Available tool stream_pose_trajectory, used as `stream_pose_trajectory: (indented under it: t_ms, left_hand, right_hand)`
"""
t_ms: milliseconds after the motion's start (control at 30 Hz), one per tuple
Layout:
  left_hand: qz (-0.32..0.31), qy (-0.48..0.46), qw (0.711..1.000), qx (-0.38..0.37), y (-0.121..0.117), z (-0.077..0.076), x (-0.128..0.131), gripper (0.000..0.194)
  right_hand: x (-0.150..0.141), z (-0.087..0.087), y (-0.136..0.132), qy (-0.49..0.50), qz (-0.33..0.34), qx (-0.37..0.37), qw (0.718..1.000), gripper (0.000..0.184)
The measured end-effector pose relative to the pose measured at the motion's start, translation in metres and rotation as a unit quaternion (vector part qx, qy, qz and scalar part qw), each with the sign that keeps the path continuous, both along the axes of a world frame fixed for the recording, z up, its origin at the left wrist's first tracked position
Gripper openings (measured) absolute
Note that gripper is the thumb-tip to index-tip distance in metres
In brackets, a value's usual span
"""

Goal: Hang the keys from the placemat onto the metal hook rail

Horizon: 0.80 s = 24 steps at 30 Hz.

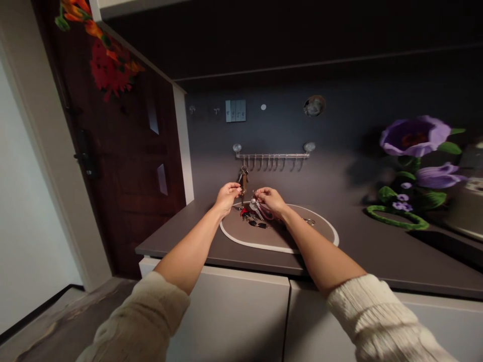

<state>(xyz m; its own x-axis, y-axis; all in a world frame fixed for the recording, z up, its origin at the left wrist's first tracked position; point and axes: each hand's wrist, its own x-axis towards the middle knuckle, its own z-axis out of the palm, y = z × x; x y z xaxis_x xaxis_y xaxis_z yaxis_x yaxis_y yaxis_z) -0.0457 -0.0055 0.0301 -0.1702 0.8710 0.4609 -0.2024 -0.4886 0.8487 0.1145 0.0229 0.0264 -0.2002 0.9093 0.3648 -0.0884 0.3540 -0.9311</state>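
Holding keys point(256, 208): right hand point(272, 198) | mat point(317, 232) (white-rimmed) near counter edge point(249, 263) | room rightward

Upper cabinet point(287, 37): nearly black
Left wall point(33, 206): brightest area
Back wall point(213, 141): dim, shadowed beside purple flower point(433, 133)
Sleeves point(139, 314): stretched near edges
Keys point(258, 210): soft detail

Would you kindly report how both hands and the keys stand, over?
Left grip at the hanging keys, contact unclear. Right grip pinching a second bunch. Small dark items on the oval mat below.
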Motion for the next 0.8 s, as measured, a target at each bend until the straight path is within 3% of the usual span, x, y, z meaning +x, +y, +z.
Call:
stream_pose_trajectory:
  t_ms: [200,367,567,800]
  left_hand:
    - [0.022,0.032,0.999,0.018,0.009,0.016,0.004,0.022]
    - [0.037,0.061,0.997,0.03,0.021,0.033,0.011,0.018]
    - [0.094,0.107,0.989,0.037,0.039,0.055,0.02,0.015]
    - [0.178,0.108,0.978,0.035,0.066,0.078,0.022,0.017]
  right_hand:
    - [0.004,0.013,-0.011,0.106,0.053,-0.02,0.993,0.017]
    - [0.007,0.02,-0.016,0.148,0.058,-0.032,0.987,0.023]
    - [0.009,0.021,-0.012,0.234,0.073,-0.044,0.969,0.013]
    - [0.007,0.017,-0.012,0.23,0.073,-0.103,0.965,0.006]
